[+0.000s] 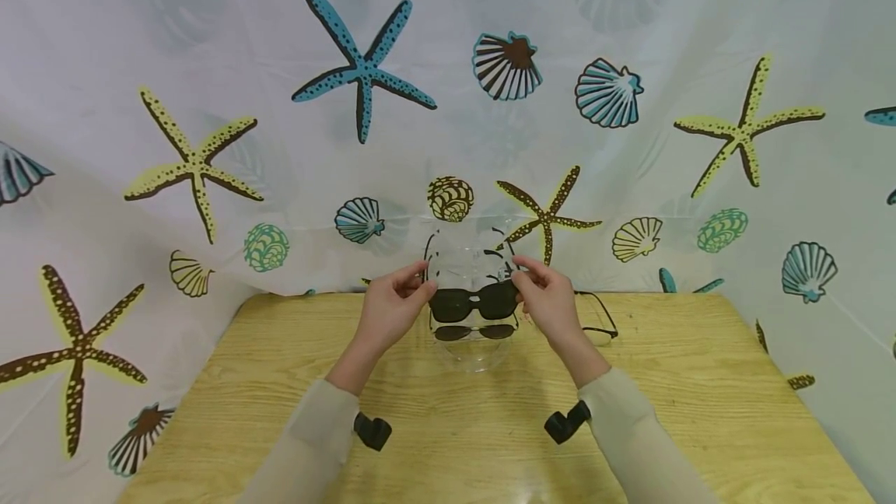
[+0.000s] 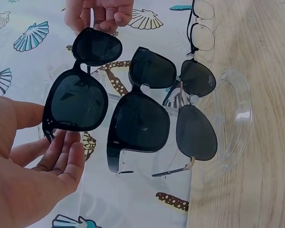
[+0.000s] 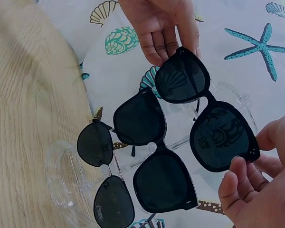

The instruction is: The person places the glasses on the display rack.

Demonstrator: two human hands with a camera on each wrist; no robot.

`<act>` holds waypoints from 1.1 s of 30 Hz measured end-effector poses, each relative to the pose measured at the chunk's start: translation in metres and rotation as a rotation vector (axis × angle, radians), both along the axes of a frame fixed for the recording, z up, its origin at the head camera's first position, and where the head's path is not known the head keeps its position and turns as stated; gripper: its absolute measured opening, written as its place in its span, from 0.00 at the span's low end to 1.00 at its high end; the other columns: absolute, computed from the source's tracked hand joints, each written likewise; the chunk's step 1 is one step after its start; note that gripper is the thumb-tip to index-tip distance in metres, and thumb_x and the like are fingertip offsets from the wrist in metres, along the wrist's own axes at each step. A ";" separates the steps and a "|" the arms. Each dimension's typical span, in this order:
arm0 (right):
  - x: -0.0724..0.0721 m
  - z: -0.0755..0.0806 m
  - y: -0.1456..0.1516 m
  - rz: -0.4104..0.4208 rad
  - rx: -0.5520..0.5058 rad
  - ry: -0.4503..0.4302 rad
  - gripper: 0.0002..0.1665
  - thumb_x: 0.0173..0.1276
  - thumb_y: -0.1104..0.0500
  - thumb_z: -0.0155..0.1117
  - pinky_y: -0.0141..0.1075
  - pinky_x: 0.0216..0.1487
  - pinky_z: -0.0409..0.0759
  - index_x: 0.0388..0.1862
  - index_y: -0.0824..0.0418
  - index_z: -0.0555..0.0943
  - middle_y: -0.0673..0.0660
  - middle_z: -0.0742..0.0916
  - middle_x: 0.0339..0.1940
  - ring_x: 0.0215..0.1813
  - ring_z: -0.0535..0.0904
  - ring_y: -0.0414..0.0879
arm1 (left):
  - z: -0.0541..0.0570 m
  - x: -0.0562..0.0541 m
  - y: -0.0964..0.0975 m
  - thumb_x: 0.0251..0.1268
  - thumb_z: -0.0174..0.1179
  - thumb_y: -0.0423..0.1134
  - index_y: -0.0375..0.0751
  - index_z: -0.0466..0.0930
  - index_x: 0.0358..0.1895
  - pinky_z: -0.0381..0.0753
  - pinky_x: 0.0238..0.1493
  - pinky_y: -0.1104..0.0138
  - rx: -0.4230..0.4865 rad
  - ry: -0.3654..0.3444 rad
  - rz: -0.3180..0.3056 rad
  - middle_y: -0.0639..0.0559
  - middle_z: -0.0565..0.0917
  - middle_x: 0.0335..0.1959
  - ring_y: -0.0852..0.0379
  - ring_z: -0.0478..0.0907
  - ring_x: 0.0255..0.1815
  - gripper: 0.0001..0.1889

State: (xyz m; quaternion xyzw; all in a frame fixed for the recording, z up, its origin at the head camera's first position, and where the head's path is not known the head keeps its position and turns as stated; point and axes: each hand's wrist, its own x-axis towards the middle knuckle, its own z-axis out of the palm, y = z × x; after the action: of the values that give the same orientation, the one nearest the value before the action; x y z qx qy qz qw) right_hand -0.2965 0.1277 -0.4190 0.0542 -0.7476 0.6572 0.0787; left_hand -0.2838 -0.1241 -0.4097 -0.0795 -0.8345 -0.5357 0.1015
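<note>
Both hands hold one pair of black-framed sunglasses (image 2: 78,102) by its two outer ends, lenses toward the wrist cameras. My left hand (image 1: 392,306) grips one end near the hinge, with thumb and fingers about it. At the opposite end, my right hand (image 1: 549,306) pinches the frame between thumb and fingers. Just below the held pair, a second black pair of sunglasses (image 3: 164,183) sits on a clear plastic display stand (image 2: 247,114). Lower on that stand rests a pair of thin-framed aviator sunglasses (image 1: 474,332). From the head view, the two black pairs largely overlap.
On the wooden table (image 1: 448,426), right of the stand, lie thin dark-framed eyeglasses (image 1: 603,330). A white cloth (image 1: 448,131) printed with starfish and shells hangs behind and at both sides. A small black device (image 1: 372,432) is strapped at each wrist.
</note>
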 end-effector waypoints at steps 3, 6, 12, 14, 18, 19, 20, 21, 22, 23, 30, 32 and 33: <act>-0.003 0.001 0.000 -0.007 0.011 0.006 0.22 0.80 0.59 0.60 0.30 0.29 0.77 0.70 0.58 0.82 0.57 0.84 0.35 0.28 0.78 0.39 | 0.000 -0.003 0.000 0.76 0.66 0.42 0.43 0.79 0.73 0.83 0.49 0.63 -0.011 0.001 0.001 0.36 0.87 0.58 0.44 0.86 0.54 0.25; -0.005 0.002 0.001 -0.012 0.016 0.005 0.22 0.80 0.59 0.59 0.30 0.29 0.77 0.70 0.59 0.82 0.56 0.83 0.33 0.27 0.77 0.39 | 0.000 -0.005 0.000 0.76 0.66 0.42 0.43 0.79 0.73 0.81 0.46 0.66 -0.015 -0.001 -0.003 0.36 0.87 0.57 0.44 0.86 0.53 0.26; -0.008 0.002 0.000 -0.014 0.022 -0.004 0.22 0.81 0.59 0.59 0.30 0.29 0.76 0.69 0.58 0.83 0.55 0.83 0.32 0.28 0.76 0.40 | 0.003 -0.010 0.002 0.74 0.68 0.42 0.41 0.79 0.73 0.80 0.44 0.69 0.004 0.000 -0.005 0.36 0.88 0.53 0.43 0.86 0.51 0.27; -0.010 0.002 0.001 -0.018 0.031 -0.006 0.22 0.81 0.59 0.58 0.30 0.29 0.76 0.69 0.57 0.83 0.55 0.82 0.31 0.29 0.77 0.41 | 0.004 -0.011 0.003 0.74 0.68 0.42 0.41 0.78 0.73 0.80 0.44 0.69 0.008 -0.002 -0.007 0.36 0.88 0.52 0.44 0.86 0.51 0.27; -0.013 0.002 0.001 -0.030 0.051 -0.009 0.22 0.81 0.58 0.57 0.30 0.30 0.75 0.70 0.57 0.82 0.54 0.82 0.31 0.30 0.77 0.42 | 0.005 -0.013 0.003 0.74 0.68 0.43 0.42 0.78 0.74 0.80 0.44 0.70 0.012 -0.012 -0.015 0.36 0.88 0.52 0.44 0.86 0.51 0.28; -0.014 0.002 0.001 -0.032 0.059 -0.009 0.22 0.81 0.57 0.57 0.30 0.29 0.74 0.70 0.57 0.82 0.53 0.82 0.31 0.30 0.77 0.41 | 0.005 -0.013 0.004 0.74 0.68 0.43 0.42 0.77 0.74 0.80 0.44 0.69 0.010 -0.015 -0.017 0.37 0.88 0.53 0.44 0.86 0.51 0.28; -0.015 0.001 0.001 -0.034 0.065 -0.007 0.22 0.81 0.58 0.57 0.31 0.29 0.74 0.70 0.57 0.82 0.53 0.81 0.31 0.30 0.76 0.41 | 0.006 -0.013 0.004 0.74 0.68 0.43 0.42 0.77 0.74 0.80 0.44 0.69 0.011 -0.017 -0.019 0.36 0.88 0.53 0.44 0.86 0.51 0.28; -0.015 0.001 0.001 -0.034 0.073 -0.004 0.22 0.81 0.58 0.57 0.31 0.29 0.73 0.70 0.57 0.82 0.53 0.81 0.31 0.30 0.76 0.41 | 0.006 -0.014 0.004 0.74 0.67 0.43 0.42 0.77 0.74 0.80 0.44 0.69 0.011 -0.018 -0.020 0.36 0.87 0.53 0.44 0.86 0.51 0.28; -0.016 0.001 0.002 -0.035 0.080 -0.003 0.23 0.81 0.57 0.57 0.31 0.28 0.72 0.70 0.57 0.82 0.54 0.81 0.31 0.29 0.75 0.42 | 0.005 -0.014 0.004 0.74 0.67 0.43 0.42 0.77 0.74 0.80 0.44 0.69 0.010 -0.019 -0.019 0.36 0.87 0.54 0.44 0.86 0.52 0.28; -0.016 0.001 0.001 -0.036 0.086 -0.002 0.23 0.81 0.57 0.57 0.32 0.28 0.70 0.70 0.57 0.82 0.55 0.82 0.31 0.30 0.76 0.43 | 0.005 -0.015 0.004 0.75 0.67 0.43 0.42 0.77 0.74 0.80 0.44 0.69 0.009 -0.021 -0.020 0.36 0.87 0.54 0.44 0.86 0.52 0.28; -0.019 0.001 0.001 -0.049 0.130 0.001 0.24 0.81 0.57 0.57 0.34 0.29 0.68 0.71 0.58 0.82 0.58 0.83 0.33 0.36 0.79 0.49 | 0.005 -0.018 0.004 0.75 0.67 0.43 0.43 0.77 0.74 0.80 0.45 0.70 0.009 -0.021 -0.019 0.36 0.87 0.56 0.44 0.86 0.53 0.28; -0.019 0.000 0.000 -0.051 0.133 0.002 0.23 0.81 0.57 0.57 0.35 0.30 0.68 0.71 0.57 0.82 0.59 0.83 0.34 0.39 0.80 0.55 | 0.004 -0.019 0.005 0.75 0.67 0.43 0.42 0.77 0.74 0.80 0.46 0.69 0.010 -0.022 -0.017 0.36 0.87 0.55 0.44 0.86 0.53 0.28; -0.019 0.000 0.000 -0.051 0.133 0.002 0.23 0.81 0.57 0.57 0.34 0.30 0.68 0.71 0.57 0.82 0.60 0.84 0.34 0.40 0.80 0.56 | 0.004 -0.019 0.005 0.75 0.67 0.43 0.42 0.77 0.74 0.81 0.47 0.68 0.010 -0.022 -0.017 0.36 0.87 0.55 0.43 0.86 0.53 0.28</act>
State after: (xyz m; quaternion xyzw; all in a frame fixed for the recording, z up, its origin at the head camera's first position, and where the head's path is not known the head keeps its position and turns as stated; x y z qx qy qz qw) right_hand -0.3158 0.1279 -0.4189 0.0409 -0.7907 0.6038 0.0927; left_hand -0.3028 -0.1192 -0.4052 -0.0800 -0.8321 -0.5418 0.0881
